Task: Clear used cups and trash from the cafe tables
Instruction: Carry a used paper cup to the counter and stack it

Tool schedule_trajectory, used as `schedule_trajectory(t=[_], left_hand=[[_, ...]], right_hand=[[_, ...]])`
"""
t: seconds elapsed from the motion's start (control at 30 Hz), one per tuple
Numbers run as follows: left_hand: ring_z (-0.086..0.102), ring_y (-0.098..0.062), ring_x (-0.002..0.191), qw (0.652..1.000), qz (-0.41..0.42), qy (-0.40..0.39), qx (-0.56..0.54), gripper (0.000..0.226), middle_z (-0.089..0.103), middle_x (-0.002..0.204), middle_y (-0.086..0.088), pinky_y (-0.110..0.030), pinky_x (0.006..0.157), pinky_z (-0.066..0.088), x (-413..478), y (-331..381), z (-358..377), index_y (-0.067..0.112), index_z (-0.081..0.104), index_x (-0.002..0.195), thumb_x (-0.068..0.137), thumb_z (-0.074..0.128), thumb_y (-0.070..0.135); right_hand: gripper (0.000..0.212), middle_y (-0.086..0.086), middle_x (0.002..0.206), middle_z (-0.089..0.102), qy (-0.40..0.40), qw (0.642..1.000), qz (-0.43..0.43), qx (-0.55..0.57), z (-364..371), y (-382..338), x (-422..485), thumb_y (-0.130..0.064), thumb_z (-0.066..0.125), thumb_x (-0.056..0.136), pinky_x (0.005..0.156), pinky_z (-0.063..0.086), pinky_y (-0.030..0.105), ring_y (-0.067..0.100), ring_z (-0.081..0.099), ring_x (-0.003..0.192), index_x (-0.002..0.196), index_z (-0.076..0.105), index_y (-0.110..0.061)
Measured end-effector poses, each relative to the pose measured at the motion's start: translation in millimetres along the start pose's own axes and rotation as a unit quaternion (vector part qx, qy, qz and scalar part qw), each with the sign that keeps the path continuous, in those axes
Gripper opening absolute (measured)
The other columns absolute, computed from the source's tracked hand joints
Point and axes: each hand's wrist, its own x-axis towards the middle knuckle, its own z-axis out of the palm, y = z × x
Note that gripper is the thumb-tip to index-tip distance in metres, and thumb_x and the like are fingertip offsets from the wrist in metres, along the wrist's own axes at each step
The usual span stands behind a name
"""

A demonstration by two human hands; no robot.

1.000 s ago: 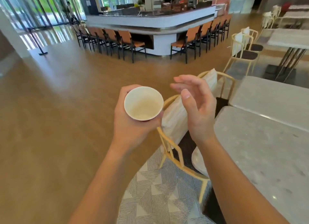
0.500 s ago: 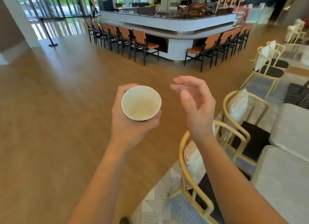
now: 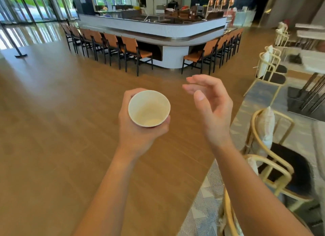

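Left hand (image 3: 140,128) grips cup (image 3: 149,108) upright; right hand (image 3: 212,109) raised, fingers loose.

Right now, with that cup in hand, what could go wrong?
The cup has no lid, and only the left hand grips it; the pale dregs that seem to lie at its bottom might drip on the floor. The chairs stand close by the right arm, so a turn could knock one. The right hand is free to steady the cup.

I see a brown wooden floor (image 3: 52,130), a curved white bar counter (image 3: 175,30) lined with orange chairs (image 3: 131,44), tall sunlit windows (image 3: 21,3), and pale cane chairs (image 3: 271,78).
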Motion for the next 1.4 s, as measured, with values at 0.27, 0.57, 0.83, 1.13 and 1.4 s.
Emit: schedule_trajectory(t=[0.27, 0.57, 0.83, 1.13, 1.4], left_hand=[[0.062, 0.000, 0.104, 0.998, -0.002, -0.054, -0.006, 0.069, 0.059, 0.115, 0.005, -0.014, 0.082, 0.050, 101, -121, 52, 0.008, 0.052, 0.121, 0.064, 0.091, 0.008], [0.060, 0.003, 0.106, 0.995, 0.038, -0.096, -0.014, 0.069, 0.058, 0.115, 0.009, -0.012, 0.085, 0.048, 274, -223, 161, 0.013, 0.051, 0.121, 0.065, 0.091, 0.011], [0.061, 0.001, 0.105, 0.988, 0.030, -0.136, -0.065, 0.068, 0.058, 0.113, 0.009, -0.013, 0.085, 0.048, 367, -322, 259, 0.009, 0.051, 0.121, 0.065, 0.090, 0.009], [0.060, 0.000, 0.107, 0.978, 0.028, -0.164, -0.127, 0.069, 0.058, 0.116, 0.006, -0.015, 0.087, 0.049, 500, -474, 374, 0.008, 0.051, 0.122, 0.067, 0.091, 0.010], [0.061, -0.002, 0.109, 0.970, 0.040, -0.178, -0.158, 0.069, 0.058, 0.117, 0.008, -0.020, 0.088, 0.053, 656, -559, 474, 0.013, 0.051, 0.123, 0.067, 0.091, 0.013]], right_hand=[[0.042, 0.017, 0.119, 0.067, 0.044, 0.999, -0.019, -0.018, -2, 137, 79, -0.023, 0.061, 0.095, 0.093, 0.055, 0.030, 0.025, 0.071, 0.104, 0.126, 0.057, 0.006], [0.036, 0.017, 0.117, 0.067, 0.090, 0.995, -0.032, -0.040, -48, 266, 237, -0.021, 0.064, 0.094, 0.093, 0.054, 0.031, 0.030, 0.071, 0.104, 0.122, 0.058, 0.002], [0.030, 0.016, 0.116, 0.067, 0.118, 0.991, -0.007, -0.070, -96, 372, 323, -0.021, 0.066, 0.093, 0.094, 0.054, 0.034, 0.032, 0.071, 0.103, 0.118, 0.059, -0.007], [0.031, 0.016, 0.115, 0.069, 0.135, 0.979, 0.013, -0.149, -146, 536, 440, -0.023, 0.065, 0.093, 0.093, 0.053, 0.031, 0.028, 0.071, 0.102, 0.118, 0.061, -0.005], [0.033, 0.013, 0.116, 0.068, 0.168, 0.968, 0.007, -0.184, -192, 636, 579, -0.025, 0.066, 0.093, 0.094, 0.052, 0.030, 0.024, 0.070, 0.103, 0.119, 0.060, -0.005]])
